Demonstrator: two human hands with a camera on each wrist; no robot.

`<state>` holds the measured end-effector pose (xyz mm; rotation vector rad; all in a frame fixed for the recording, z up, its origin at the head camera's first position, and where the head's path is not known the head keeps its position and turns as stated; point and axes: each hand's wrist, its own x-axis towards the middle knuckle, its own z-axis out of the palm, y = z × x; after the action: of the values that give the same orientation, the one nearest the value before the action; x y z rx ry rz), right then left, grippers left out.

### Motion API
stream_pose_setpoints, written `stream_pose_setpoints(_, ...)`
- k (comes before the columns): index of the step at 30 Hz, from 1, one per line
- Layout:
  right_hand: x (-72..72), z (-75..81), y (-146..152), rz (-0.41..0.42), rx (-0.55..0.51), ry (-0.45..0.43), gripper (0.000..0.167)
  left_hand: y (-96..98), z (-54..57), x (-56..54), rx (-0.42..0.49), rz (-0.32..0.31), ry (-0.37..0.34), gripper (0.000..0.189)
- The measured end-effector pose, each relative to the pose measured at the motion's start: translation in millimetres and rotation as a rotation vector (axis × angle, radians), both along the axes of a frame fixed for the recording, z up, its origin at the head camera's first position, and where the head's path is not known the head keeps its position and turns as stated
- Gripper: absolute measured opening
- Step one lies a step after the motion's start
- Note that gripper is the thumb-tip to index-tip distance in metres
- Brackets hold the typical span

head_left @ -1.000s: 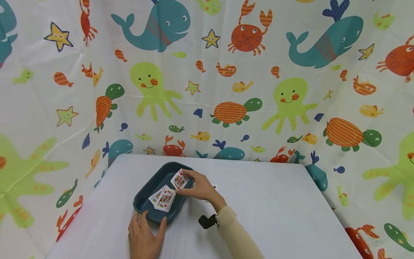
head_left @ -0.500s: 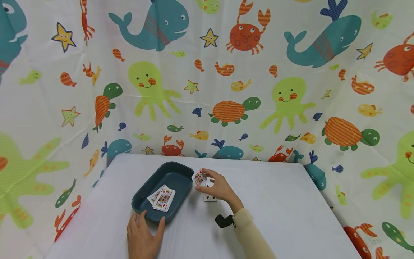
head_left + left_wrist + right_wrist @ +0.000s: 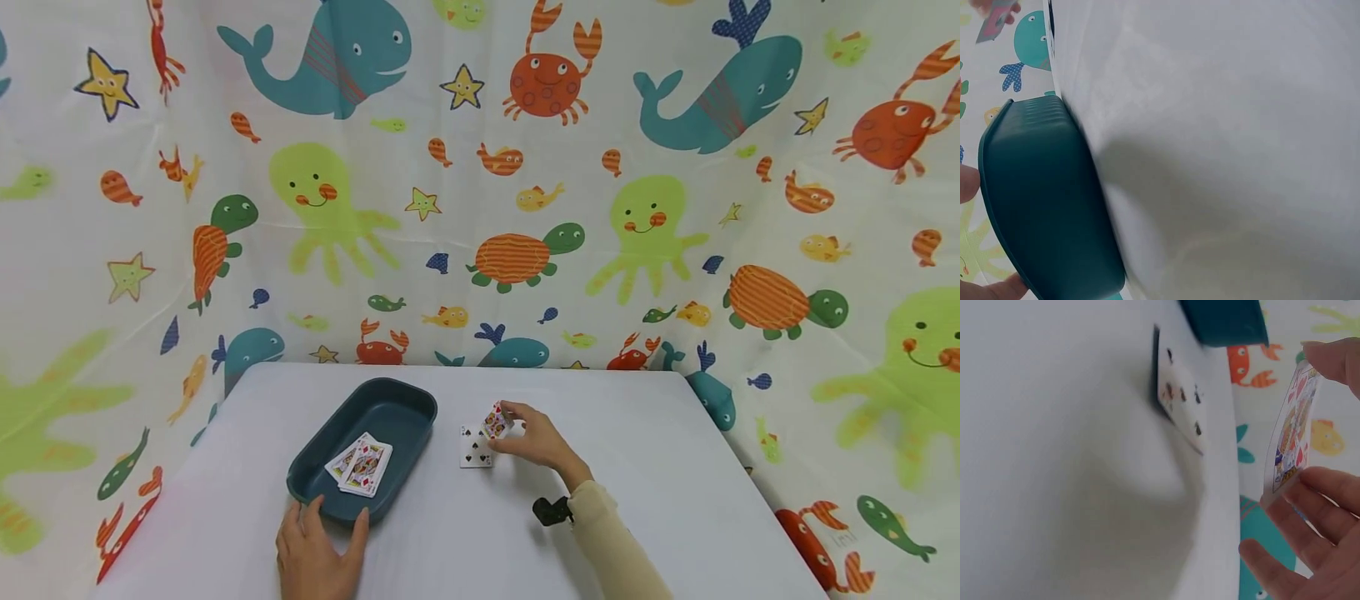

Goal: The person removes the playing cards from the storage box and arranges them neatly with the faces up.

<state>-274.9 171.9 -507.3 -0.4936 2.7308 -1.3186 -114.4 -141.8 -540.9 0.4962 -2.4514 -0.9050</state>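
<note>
We take the dark teal tray as our landmark: it sits on the white tabletop, and our left hand rests at its near rim, thumb and fingertips touching the edge with the fingers relaxed and curled round nothing. Inside the tray, toward its near end, lies a small overlapping pile of face cards, face up; we can see red and yellow court figures but cannot read their indices. To the right of the tray, apart from it, a spot card lies flat and face up on the tabletop, showing black pips whose count we cannot make out. Just beyond that card, further right of the tray, our right hand pinches a court card between thumb and fingertips, holding it tilted on edge above the tabletop; the wrist view shows red heart pips on it, though the corner letter is too blurred to read. Behind the tray hangs a sea-animal curtain with whales, crabs and turtles; it bears no lettering.
</note>
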Motion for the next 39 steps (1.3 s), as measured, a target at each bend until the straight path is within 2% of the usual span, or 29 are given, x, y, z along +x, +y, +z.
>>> stream_pose_setpoints(7,-3.4,-4.8,8,-0.002,0.081,-0.011,0.081,-2.7,-2.2,1.6,-0.005,0.013,0.053,0.073)
stream_pose_setpoints(16,-11.4,-7.4,19,0.01,0.161,-0.04,0.081,-3.5,-1.0,0.7,-0.008,0.002,0.022,0.074)
stream_pose_setpoints(27,-20.2,-11.7,29,0.135,0.265,0.005,0.081,-2.6,1.1,0.2,-0.014,-0.009,-0.01,0.076)
stream_pose_setpoints(39,-24.2,-11.6,31,0.225,0.334,-0.02,0.082,-2.2,0.0,0.8,-0.001,-0.005,-0.028,0.076)
